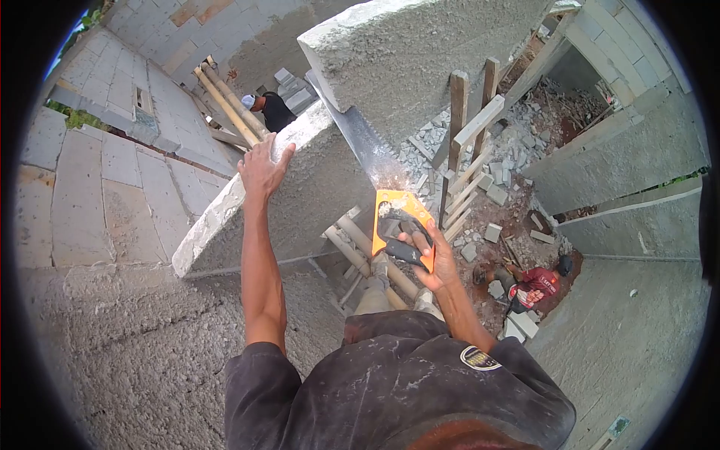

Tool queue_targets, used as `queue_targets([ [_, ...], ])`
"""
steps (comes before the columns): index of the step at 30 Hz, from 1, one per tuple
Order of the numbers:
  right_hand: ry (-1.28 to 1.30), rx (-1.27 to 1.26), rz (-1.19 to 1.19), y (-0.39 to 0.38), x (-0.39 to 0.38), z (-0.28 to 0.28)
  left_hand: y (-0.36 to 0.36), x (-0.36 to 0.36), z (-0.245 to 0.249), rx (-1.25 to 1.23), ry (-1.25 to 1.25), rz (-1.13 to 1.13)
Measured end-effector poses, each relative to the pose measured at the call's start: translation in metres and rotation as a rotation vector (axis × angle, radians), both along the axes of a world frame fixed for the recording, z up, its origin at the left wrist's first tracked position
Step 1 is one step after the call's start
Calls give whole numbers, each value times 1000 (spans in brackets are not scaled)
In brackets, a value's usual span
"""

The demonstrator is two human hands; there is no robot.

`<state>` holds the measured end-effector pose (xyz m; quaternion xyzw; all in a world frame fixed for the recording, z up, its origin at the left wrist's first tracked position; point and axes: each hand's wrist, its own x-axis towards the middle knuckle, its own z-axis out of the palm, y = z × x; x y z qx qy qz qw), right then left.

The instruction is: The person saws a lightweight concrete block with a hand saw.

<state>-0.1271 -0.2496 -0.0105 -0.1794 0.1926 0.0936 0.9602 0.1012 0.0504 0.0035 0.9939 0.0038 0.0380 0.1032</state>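
My right hand [438,259] grips the orange-and-black handle of a hand saw [381,214]. Its grey blade points away from me, into the notch between two sections of a rough plastered wall. My left hand [262,169] lies with fingers spread on the top edge of the nearer wall section [213,232], left of the blade. Beyond the blade stands the other wall section [435,71]. Pale dust is blurred around the front of the saw handle, and the blade's far end is hidden in the notch.
Bamboo poles [360,259] stand below me. A person in red [536,286] crouches among block rubble [495,193] at lower right; another in black [276,112] is behind the wall. Upright timbers [458,112] and wooden rungs stand at right. Block walls [112,169] surround the area.
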Motion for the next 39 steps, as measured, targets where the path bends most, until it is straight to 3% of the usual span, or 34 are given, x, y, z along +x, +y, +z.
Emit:
queue_targets([
  [6, 74, 35, 50, 5, -16, -3, -4, -4, -2, 110, -71, -17],
  [11, -224, -15, -77, 53, 118, -9, -7, -9, -3, 149, -146, -64],
  [13, -168, -23, -74, 34, 100, -12, -7, -7, 0, 145, -131, -49],
  [16, 47, -59, -62, 7, 8, -2, -6, -6, -7, 164, -174, -53],
  [19, 62, -35, -68, 7, 11, 11, -11, -7, -1, 145, -114, -21],
  [23, -127, -74, -81, 47, 128, -10, -10, -3, -5, 171, -145, -5],
  [26, -76, -22, -109, 28, 93, -11, -6, -11, -5, 151, -109, -31],
  [29, 50, -82, -91, -3, 5, -6, -10, -4, -5, 153, -114, -14],
  [32, 22, -30, -93, 1, 37, 19, -6, -10, -6, 176, -117, -25],
  [35, -98, -90, -56, 33, 130, -6, -8, -2, -2, 147, -118, -4],
  [39, -26, -64, -72, 8, 96, 2, -5, -14, -2, 123, -69, -28],
])
